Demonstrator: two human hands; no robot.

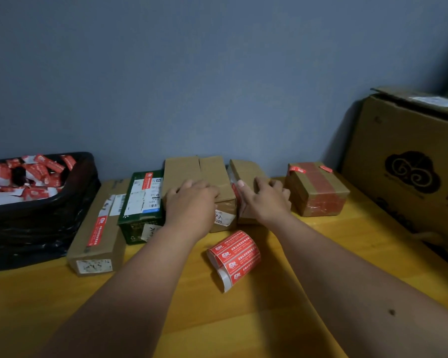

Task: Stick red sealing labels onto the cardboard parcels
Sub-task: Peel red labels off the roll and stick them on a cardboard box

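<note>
A single wide-angle view from a camera worn on the person's head, looking forward and down over a yellow wooden table toward a blue-grey wall. Both forearms reach away from the lens, so the left hand and right hand sit mid-frame, fairly near. The table's far edge meets the wall. The edges of the picture bend slightly. No second view shares this scene.

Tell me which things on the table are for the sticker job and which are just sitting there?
For the job:
roll of red labels
middle cardboard parcel under the left hand
next parcel under the right hand
flat parcel
green box
taped parcel

Just sitting there:
black bin of label scraps
big carton
</note>
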